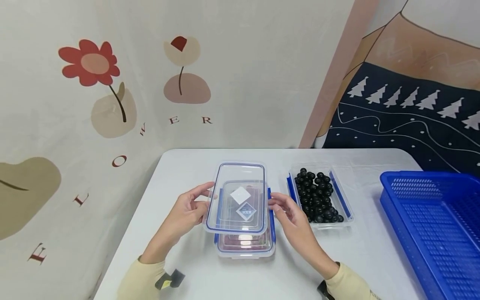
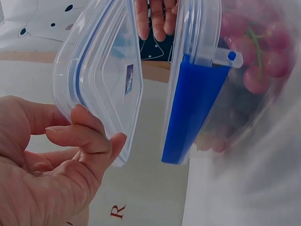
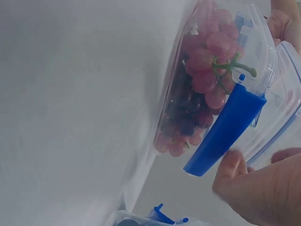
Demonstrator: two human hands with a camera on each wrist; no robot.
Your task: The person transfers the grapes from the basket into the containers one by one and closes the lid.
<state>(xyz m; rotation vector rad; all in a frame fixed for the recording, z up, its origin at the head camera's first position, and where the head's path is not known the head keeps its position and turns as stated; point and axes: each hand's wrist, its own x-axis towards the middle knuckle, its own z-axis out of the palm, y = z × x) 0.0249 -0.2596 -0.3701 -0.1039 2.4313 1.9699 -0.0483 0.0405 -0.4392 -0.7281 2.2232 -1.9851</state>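
Observation:
My left hand [image 1: 191, 208] pinches the left edge of a loose clear lid [image 1: 236, 166] with a blue seal line and a diamond-shaped label. The lid is held above a closed clear food container [image 1: 245, 252], apart from it in the left wrist view. Through that container's walls I see red and dark grapes [image 3: 202, 61], and its blue side latch [image 3: 225, 134] lies folded down. My right hand [image 1: 296, 218] is at the right side of the lid and container, fingers relaxed; whether its fingertips touch either one is hard to tell.
To the right stands an uncovered clear container [image 1: 348, 214] with blue latches, filled with dark grapes [image 1: 315, 196]. A blue plastic basket [image 1: 397, 225] sits at the table's right side. The white table [image 1: 180, 166] backs onto a printed cloth [image 1: 255, 83].

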